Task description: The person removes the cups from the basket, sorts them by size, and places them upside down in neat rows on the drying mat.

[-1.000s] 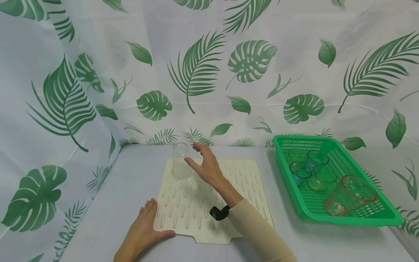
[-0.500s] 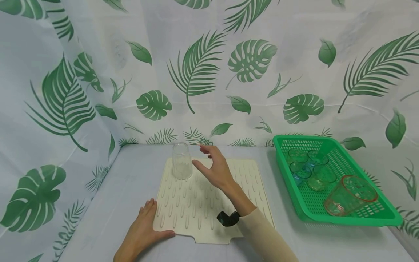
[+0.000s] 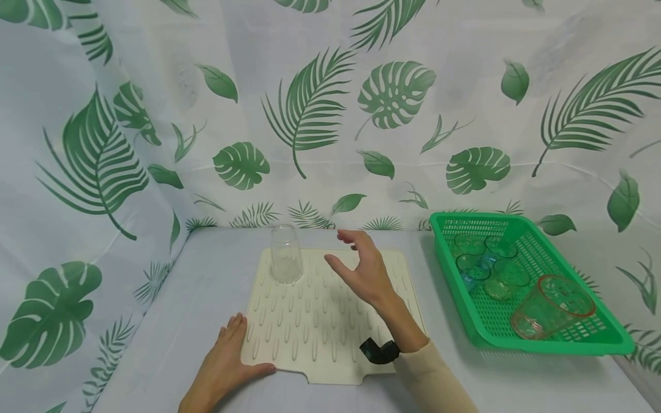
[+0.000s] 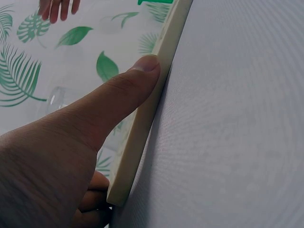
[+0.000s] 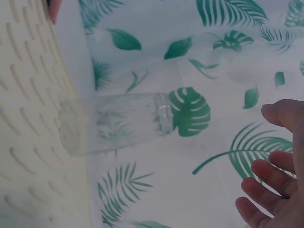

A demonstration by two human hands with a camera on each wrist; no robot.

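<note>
A clear drinking glass (image 3: pixel 287 255) stands on the ribbed cream drying mat (image 3: pixel 330 321), near its far left corner, narrower end up. My right hand (image 3: pixel 364 272) hovers over the mat to the right of the glass, apart from it, holding nothing. Its thumb and fingers are spread in the right wrist view, where the glass (image 5: pixel 116 123) is seen sideways. At the mat's near left corner rests my left hand (image 3: pixel 222 361), fingers along the left side. The left wrist view has the left thumb (image 4: pixel 128 85) touching the mat's front edge (image 4: pixel 137 137).
To the right stands a green plastic basket (image 3: pixel 462 318). Inside are several small glasses (image 3: pixel 498 281) and a larger red-rimmed glass (image 3: pixel 552 310) lying tilted. A white curtain (image 3: pixel 330 115) with green leaves hangs behind and at the left. A pale cloth (image 3: pixel 181 310) covers the table.
My right hand has drawn away from the glass, moving right across the mat with its fingers still apart. The glass and my left hand stay in place.
</note>
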